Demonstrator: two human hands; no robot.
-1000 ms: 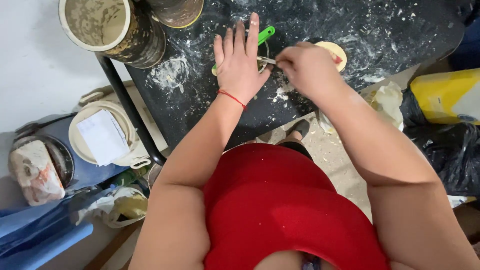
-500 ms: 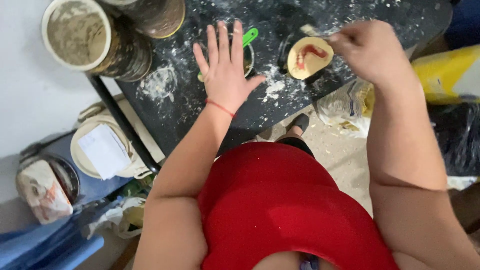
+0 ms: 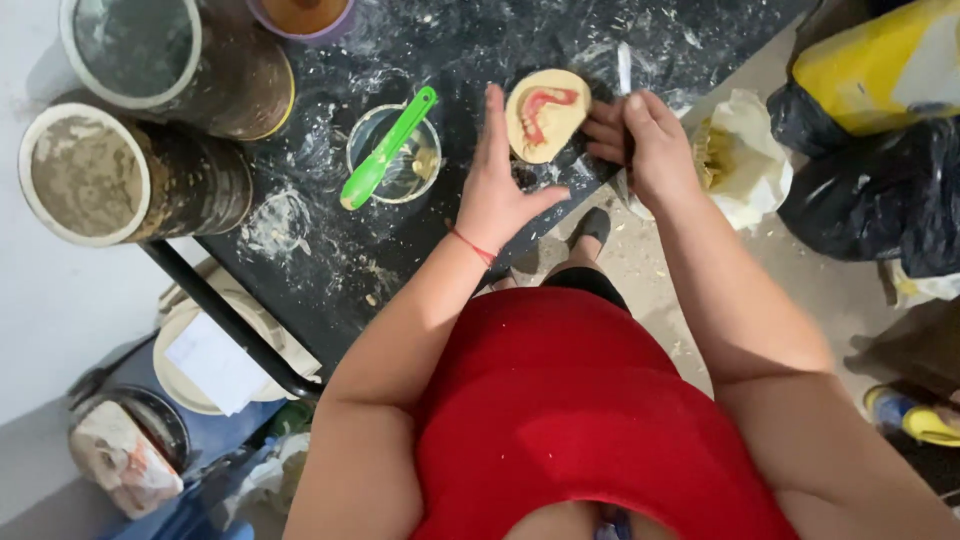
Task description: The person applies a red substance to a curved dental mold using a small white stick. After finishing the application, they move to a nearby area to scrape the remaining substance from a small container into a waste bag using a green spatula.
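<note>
Plaster cast (image 3: 546, 114) with a pink arch sat braced by the flat, unclenched left hand (image 3: 497, 190). Right hand (image 3: 648, 150) clenched a knife (image 3: 624, 72) beside it; trimming looked underway, needing a steady edge.

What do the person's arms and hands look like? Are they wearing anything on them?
Both arms are bare, with no sleeves and no gloves. The left hand has a thin red string bracelet around its wrist. The right hand wears nothing that shows. The top is red and sleeveless.
</note>
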